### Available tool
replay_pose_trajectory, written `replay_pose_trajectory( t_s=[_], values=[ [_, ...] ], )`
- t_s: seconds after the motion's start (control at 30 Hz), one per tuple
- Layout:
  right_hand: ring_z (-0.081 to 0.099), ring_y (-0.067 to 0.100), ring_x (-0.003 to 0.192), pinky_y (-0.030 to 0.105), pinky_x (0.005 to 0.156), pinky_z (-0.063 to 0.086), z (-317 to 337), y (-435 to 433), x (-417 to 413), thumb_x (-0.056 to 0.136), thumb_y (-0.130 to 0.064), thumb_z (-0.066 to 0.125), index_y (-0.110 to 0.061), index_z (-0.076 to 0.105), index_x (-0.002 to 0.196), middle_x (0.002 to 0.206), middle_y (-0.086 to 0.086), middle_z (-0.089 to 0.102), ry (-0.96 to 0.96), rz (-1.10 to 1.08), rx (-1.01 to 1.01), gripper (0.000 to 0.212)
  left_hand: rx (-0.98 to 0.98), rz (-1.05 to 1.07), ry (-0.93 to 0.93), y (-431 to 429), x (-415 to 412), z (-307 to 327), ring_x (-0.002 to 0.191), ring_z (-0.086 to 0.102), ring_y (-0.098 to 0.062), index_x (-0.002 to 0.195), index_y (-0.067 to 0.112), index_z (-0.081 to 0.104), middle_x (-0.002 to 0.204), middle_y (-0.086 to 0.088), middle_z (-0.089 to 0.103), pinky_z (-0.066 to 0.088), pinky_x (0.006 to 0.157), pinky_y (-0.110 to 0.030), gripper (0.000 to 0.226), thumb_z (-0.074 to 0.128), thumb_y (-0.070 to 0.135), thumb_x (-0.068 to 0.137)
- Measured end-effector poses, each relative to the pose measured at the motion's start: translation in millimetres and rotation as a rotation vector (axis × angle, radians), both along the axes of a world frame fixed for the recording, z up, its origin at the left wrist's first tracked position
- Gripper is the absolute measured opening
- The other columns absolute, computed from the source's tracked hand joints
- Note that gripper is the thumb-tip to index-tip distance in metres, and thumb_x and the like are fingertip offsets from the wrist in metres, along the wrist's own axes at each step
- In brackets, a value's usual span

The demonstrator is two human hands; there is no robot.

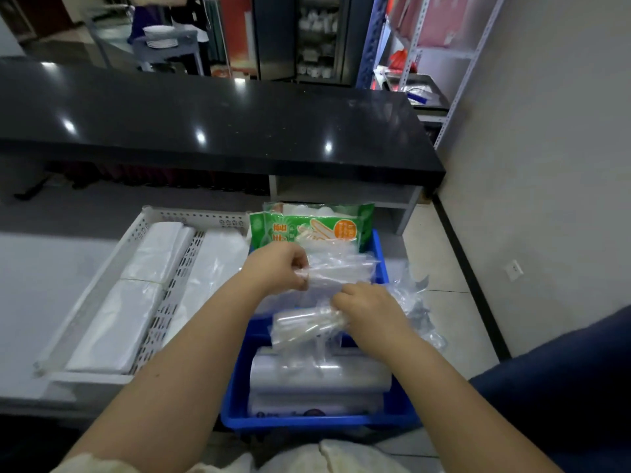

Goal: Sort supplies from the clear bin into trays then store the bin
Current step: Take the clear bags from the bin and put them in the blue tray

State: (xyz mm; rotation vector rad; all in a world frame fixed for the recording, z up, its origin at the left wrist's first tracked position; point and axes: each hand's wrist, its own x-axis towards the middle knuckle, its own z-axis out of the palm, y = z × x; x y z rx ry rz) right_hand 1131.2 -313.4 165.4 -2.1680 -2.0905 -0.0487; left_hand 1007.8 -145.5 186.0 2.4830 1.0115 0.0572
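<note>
A blue tray [235, 397] sits in front of me, holding clear plastic packs, a roll of clear film [317, 372] at its near end and green glove packets [307, 228] at its far end. My left hand [276, 266] pinches a clear plastic pack [338, 271] over the tray's middle. My right hand [372, 310] grips another bundle of clear packs [304, 324] just below it. To the left stands a white perforated tray [191, 215] with folded white bags [150, 254] in its two lanes. The clear bin is not visible.
A black glossy counter [211, 124] spans the view beyond the trays. Loose clear plastic [409, 291] spills over the blue tray's right side. A dark blue object [563, 387] sits at the near right. Metal shelving [454, 56] stands by the right wall.
</note>
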Motion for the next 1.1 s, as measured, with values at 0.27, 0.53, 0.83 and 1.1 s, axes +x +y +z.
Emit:
replay_pose_trajectory(
  t_s=[0.27, 0.53, 0.83, 1.1],
  values=[
    [0.053, 0.024, 0.085, 0.033, 0.070, 0.039, -6, -5, 15, 0.070, -0.003, 0.064, -0.019, 0.063, 0.094, 0.089, -0.001, 0.060, -0.020, -0.082, -0.051, 0.029, -0.037, -0.071, -0.020, -8, 16, -37, 0.088, 0.061, -0.016, 0.092, 0.027, 0.065, 0.092, 0.009, 0.066, 0.050, 0.076, -0.033, 0.023, 0.076, 0.033, 0.073],
    [0.054, 0.024, 0.087, 0.032, 0.069, 0.035, -10, 9, 12, 0.072, -0.004, 0.063, -0.020, 0.062, 0.097, 0.090, -0.002, 0.060, -0.019, -0.120, -0.091, 0.030, 0.297, -0.144, -0.145, 5, -7, -25, 0.108, 0.053, -0.020, 0.112, 0.027, 0.061, 0.112, 0.005, 0.064, 0.043, 0.090, -0.040, 0.034, 0.071, 0.032, 0.081],
    [0.059, 0.029, 0.097, 0.038, 0.082, 0.046, -30, 73, -22, 0.081, -0.014, 0.062, -0.020, 0.059, 0.109, 0.107, 0.006, 0.063, 0.112, -0.088, -0.259, 0.028, 0.181, -0.106, -0.148, -12, -49, -43, 0.110, 0.053, -0.018, 0.114, 0.027, 0.064, 0.115, 0.004, 0.064, 0.042, 0.093, -0.033, 0.040, 0.069, 0.039, 0.076],
    [0.055, 0.019, 0.106, 0.037, 0.088, 0.049, -26, 34, 11, 0.076, -0.032, 0.072, -0.038, 0.056, 0.115, 0.119, -0.008, 0.061, 0.328, -0.259, -0.257, 0.043, 0.149, -0.111, -0.013, -25, -40, -68, 0.104, 0.055, -0.018, 0.108, 0.030, 0.066, 0.112, 0.008, 0.065, 0.044, 0.083, -0.034, 0.029, 0.063, 0.035, 0.080]
  ],
)
